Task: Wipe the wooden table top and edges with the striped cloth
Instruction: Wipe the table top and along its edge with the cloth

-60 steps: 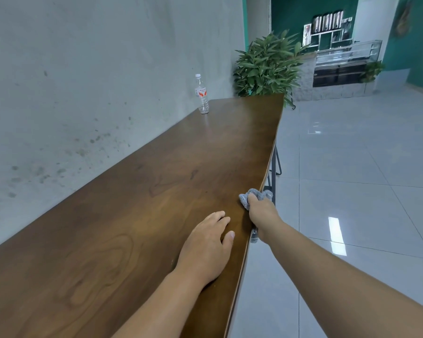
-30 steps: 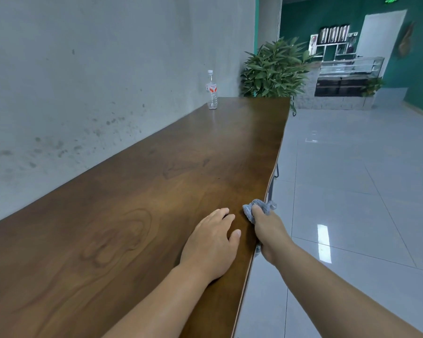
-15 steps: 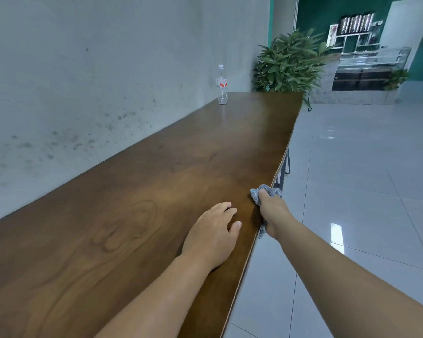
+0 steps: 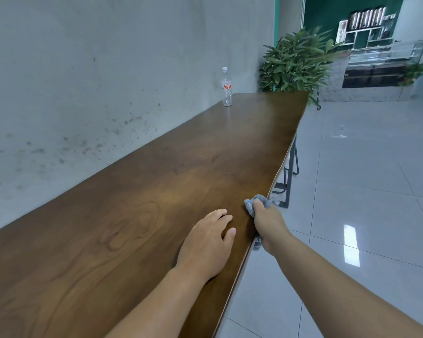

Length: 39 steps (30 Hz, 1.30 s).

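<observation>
A long dark wooden table (image 4: 156,191) runs along a grey wall. My right hand (image 4: 270,225) grips the bunched grey striped cloth (image 4: 250,206) against the table's right edge, thumb on top, fingers hidden below the edge. A bit of cloth hangs out under the hand. My left hand (image 4: 208,242) rests flat on the table top, just left of the right hand, with its fingers relaxed.
A plastic water bottle (image 4: 226,87) stands at the table's far end by the wall. A leafy plant (image 4: 296,62) stands behind that end. Black metal table legs (image 4: 288,181) show under the right edge. Glossy tiled floor (image 4: 364,191) spreads to the right.
My right hand with the cloth has slid forward along the table's right edge. My left hand has stayed flat on the top beside it. The view has shifted forward along the table.
</observation>
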Each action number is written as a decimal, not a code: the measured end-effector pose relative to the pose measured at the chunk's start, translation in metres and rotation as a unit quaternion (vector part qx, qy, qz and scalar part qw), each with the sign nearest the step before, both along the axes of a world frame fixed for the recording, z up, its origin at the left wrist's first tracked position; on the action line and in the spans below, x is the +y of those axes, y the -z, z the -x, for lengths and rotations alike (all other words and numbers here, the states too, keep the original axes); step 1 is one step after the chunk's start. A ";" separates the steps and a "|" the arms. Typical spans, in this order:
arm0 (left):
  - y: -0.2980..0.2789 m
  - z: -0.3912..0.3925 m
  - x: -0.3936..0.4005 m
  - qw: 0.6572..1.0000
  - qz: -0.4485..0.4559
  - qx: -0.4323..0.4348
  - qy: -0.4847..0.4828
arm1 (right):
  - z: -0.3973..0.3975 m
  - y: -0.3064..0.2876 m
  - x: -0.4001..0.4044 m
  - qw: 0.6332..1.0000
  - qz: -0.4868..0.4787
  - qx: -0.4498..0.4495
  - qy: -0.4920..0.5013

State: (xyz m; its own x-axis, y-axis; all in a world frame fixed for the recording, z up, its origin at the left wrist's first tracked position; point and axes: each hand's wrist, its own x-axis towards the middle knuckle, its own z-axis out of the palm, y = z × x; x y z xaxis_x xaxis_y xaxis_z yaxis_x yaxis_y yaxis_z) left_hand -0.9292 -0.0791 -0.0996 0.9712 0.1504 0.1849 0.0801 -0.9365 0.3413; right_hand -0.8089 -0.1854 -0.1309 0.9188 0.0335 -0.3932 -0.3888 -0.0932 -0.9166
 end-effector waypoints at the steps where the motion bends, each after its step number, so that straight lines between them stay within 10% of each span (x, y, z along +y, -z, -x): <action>1: -0.001 0.000 -0.001 1.000 -0.002 0.000 -0.002 | -0.004 -0.003 -0.001 1.000 0.002 -0.004 0.001; 39: 0.000 0.048 -0.002 1.000 -0.021 0.016 -0.010 | 0.088 -0.011 0.000 0.999 -0.014 0.021 -0.028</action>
